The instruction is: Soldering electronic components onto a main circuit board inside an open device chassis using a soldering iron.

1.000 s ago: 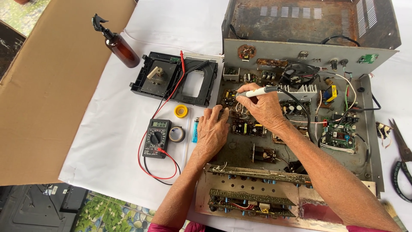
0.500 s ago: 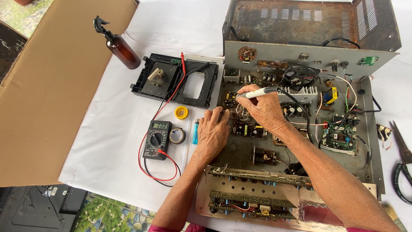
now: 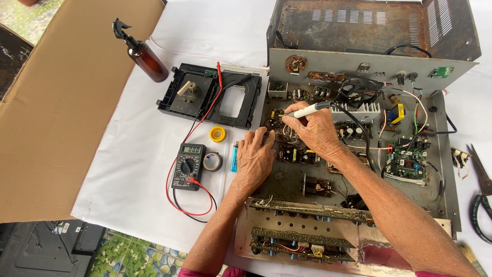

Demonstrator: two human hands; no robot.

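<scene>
An opened metal chassis [image 3: 435, 205] full of circuit boards lies on a white cloth. My right hand [image 3: 315, 131] grips a white soldering iron [image 3: 307, 110], its tip aimed left at a small board near the chassis's left side. My left hand [image 3: 254, 159] rests palm down at the chassis's left edge, fingertips touching the same small board just below the iron's tip. What lies under its fingers is hidden.
A black multimeter [image 3: 188, 166] with red and black leads, a tape roll [image 3: 212, 161], a yellow roll [image 3: 217, 134] and a blue lighter [image 3: 234, 156] lie left of the chassis. A black drive frame [image 3: 210, 95], brown spray bottle [image 3: 143, 54], cardboard [image 3: 56, 113] and scissors [image 3: 479, 197] surround them.
Both hands stay over the small board; the right hand with the iron has shifted only slightly. The rest of the scene has not moved.
</scene>
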